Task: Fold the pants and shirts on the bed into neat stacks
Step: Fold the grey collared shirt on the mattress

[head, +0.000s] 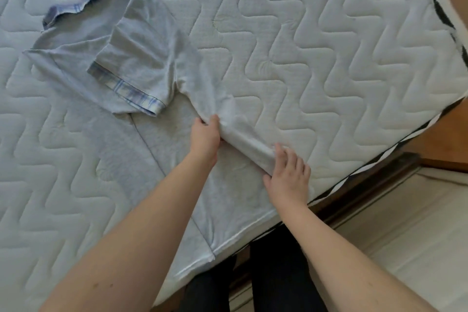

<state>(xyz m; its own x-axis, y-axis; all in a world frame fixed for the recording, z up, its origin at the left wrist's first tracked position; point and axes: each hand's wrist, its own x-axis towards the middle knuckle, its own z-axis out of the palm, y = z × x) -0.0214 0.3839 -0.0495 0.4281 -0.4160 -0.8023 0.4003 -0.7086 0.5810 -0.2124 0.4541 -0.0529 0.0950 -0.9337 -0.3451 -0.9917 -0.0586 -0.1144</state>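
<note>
A light grey polo shirt [141,63] with a blue plaid collar and sleeve cuffs lies spread on the quilted mattress [316,45], collar at the far left, hem at the near bed edge. One sleeve is folded over the chest. My left hand [205,134] pinches the shirt's right side edge, lifting a fold of cloth. My right hand [288,175] grips the same raised fold nearer the hem, thumb under and fingers spread on top. No pants are in view.
The mattress edge with a black-and-white border [440,10] runs along the right and near side. Beyond it are a wooden bed frame [374,180] and pale floor [405,223]. My dark-clad legs [276,273] stand against the near edge.
</note>
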